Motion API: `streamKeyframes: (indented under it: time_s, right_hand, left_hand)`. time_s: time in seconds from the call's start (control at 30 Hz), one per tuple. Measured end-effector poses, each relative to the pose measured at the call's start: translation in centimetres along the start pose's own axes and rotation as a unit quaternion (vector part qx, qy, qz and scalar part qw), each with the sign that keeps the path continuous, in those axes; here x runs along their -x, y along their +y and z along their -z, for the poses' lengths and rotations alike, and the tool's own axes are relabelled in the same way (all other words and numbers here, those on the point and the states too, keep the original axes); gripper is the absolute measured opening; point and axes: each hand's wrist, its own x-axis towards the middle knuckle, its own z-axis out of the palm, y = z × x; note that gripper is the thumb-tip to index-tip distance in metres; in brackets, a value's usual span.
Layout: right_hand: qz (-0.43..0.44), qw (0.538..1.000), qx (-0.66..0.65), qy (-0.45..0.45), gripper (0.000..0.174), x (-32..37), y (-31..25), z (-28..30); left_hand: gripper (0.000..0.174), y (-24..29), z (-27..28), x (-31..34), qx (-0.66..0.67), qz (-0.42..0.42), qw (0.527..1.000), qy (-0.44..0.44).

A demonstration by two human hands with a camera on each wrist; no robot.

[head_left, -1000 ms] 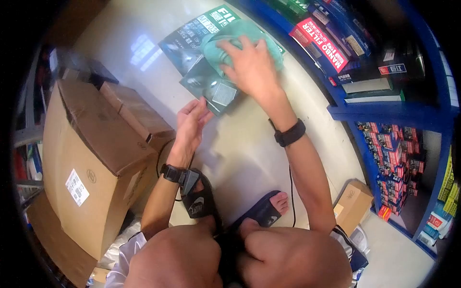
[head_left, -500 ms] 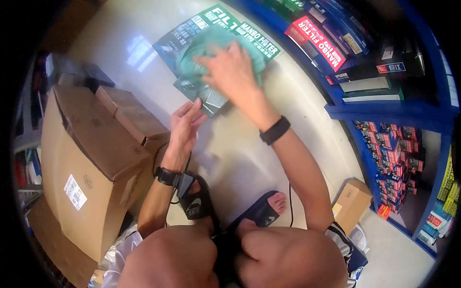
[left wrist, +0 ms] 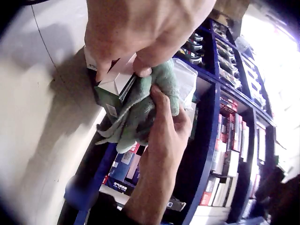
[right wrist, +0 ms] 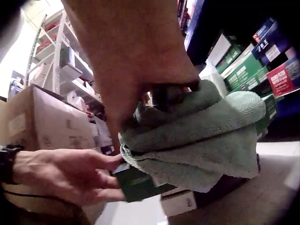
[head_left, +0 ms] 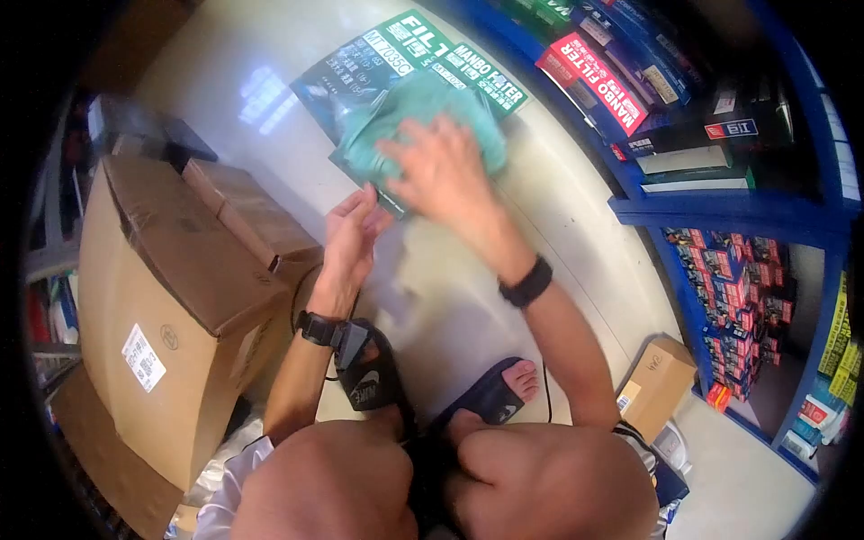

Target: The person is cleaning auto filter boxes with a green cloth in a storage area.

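Observation:
A green cloth (head_left: 423, 135) lies bunched over a dark green box (head_left: 393, 205), with my right hand (head_left: 445, 175) on top, its fingers bent into the cloth. My left hand (head_left: 351, 236) pinches the near corner of that box between thumb and fingers. Under and beyond the cloth are larger green printed boxes (head_left: 396, 56). In the left wrist view the right hand (left wrist: 161, 140) grips folds of the cloth (left wrist: 140, 108) beside the box's white end. The right wrist view has the left hand (right wrist: 70, 176) at the box's (right wrist: 140, 183) end, the cloth (right wrist: 197, 140) covering its top.
Large cardboard boxes (head_left: 162, 270) stand on the left. A blue shelf (head_left: 738, 216) with filter boxes (head_left: 598, 81) runs along the right, and a small carton (head_left: 659, 382) sits on the floor near its foot. The person's sandalled feet (head_left: 373, 382) are below the hands.
The right hand has swept the cloth left, then back toward the person over the small box, covering more of its top. The left hand has kept its hold at the corner, shifting slightly left.

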Motion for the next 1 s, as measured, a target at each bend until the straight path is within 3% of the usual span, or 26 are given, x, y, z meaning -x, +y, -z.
streamKeyframes:
  time_s: [0.17,0.27,0.33,0.43,0.53,0.7,0.73,0.8,0.83,0.9,0.93,1.0]
  right_hand:
    - [-0.049,0.996,-0.05,0.046,0.05,2.6,-2.2,0.4]
    - [-0.068,0.991,0.016,0.117,0.057,2.2,0.6,-0.3]
    - [-0.113,0.985,0.061,0.115,0.056,1.3,3.8,0.5]
    - [-0.136,0.978,0.055,0.149,0.051,0.3,9.0,1.3]
    - [-0.144,0.978,0.035,0.147,0.047,0.2,9.6,1.6]
    - [-0.15,0.975,0.045,0.16,0.046,0.3,8.4,1.6]
    - [-0.147,0.974,0.048,0.167,0.045,0.4,8.3,1.6]
    - [-0.137,0.974,0.049,0.175,0.045,0.4,8.3,1.6]
    - [-0.125,0.974,0.05,0.182,0.044,0.3,8.3,1.7]
    - [-0.118,0.976,0.063,0.172,0.044,0.1,8.1,2.0]
    - [-0.111,0.978,0.077,0.162,0.045,0.0,8.0,2.2]
    - [-0.115,0.978,0.071,0.162,0.044,-0.3,8.3,1.9]
  left_hand:
    - [0.028,-0.4,-0.1,0.1,0.003,-0.024,0.999,-0.022]
    - [0.031,-0.3,0.3,-0.3,-0.005,-0.012,1.0,-0.022]
    - [0.033,-0.2,0.4,-0.4,-0.007,-0.009,1.0,-0.028]
    - [0.034,0.4,-0.5,0.3,0.002,-0.009,1.0,-0.022]
    - [0.041,0.9,-0.7,0.5,-0.015,-0.021,1.0,-0.004]
    - [0.079,1.2,-1.6,1.7,-0.148,-0.05,0.987,0.044]
    - [0.079,1.1,-1.7,2.0,-0.15,-0.05,0.986,0.043]
    - [0.102,0.9,-2.1,2.5,-0.165,-0.144,0.973,0.079]
    - [0.102,1.1,-2.4,2.7,-0.166,-0.144,0.972,0.08]
    - [0.105,1.7,-3.0,3.1,-0.384,-0.237,0.878,0.157]
    - [0.105,2.0,-3.1,3.3,-0.384,-0.238,0.878,0.158]
    - [0.114,2.3,-3.2,3.6,-0.556,-0.291,0.769,0.121]
